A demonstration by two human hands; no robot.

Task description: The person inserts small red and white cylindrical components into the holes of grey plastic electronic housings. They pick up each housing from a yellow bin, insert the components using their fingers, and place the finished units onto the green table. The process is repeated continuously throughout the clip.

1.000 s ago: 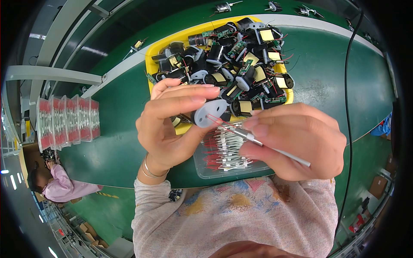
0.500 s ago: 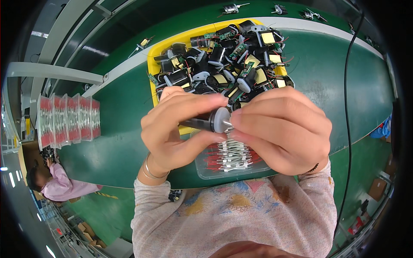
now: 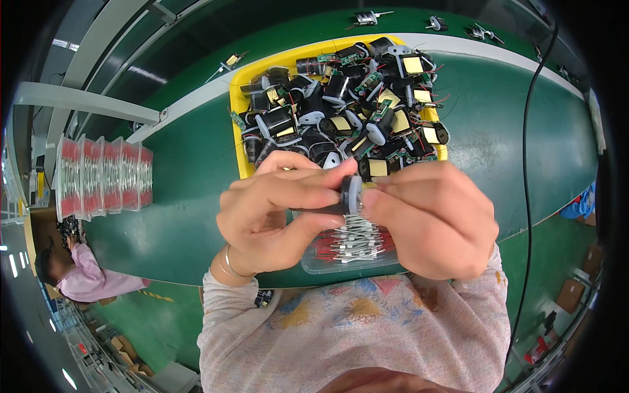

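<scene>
My left hand (image 3: 272, 213) grips a black cylindrical motor (image 3: 345, 195) with a pale grey disc (image 3: 354, 195) on its end. The disc faces right, toward my right hand (image 3: 436, 219). That hand's fingers are pinched close against the disc on a thin metal rod, mostly hidden by the fingertips. Beneath both hands a clear plastic tray (image 3: 314, 267) holds many thin silvery rods (image 3: 357, 241) with red ends. Just beyond the hands a yellow bin (image 3: 234, 105) is heaped with black motors (image 3: 275, 121) bearing grey discs, green circuit boards, yellow pads and thin wires.
Stacked clear trays (image 3: 105, 177) of red-ended rods stand at the left on the green table (image 3: 190, 170). Behind a pale rail, motors with rods (image 3: 371, 18) lie on a green surface. A black cable (image 3: 528, 164) hangs at right. A person in pink (image 3: 98, 275) sits far left.
The motor's disc has turned and shifted slightly right and down. My right fingers have changed their grip and now cover most of the metal rod. The view has shifted a little.
</scene>
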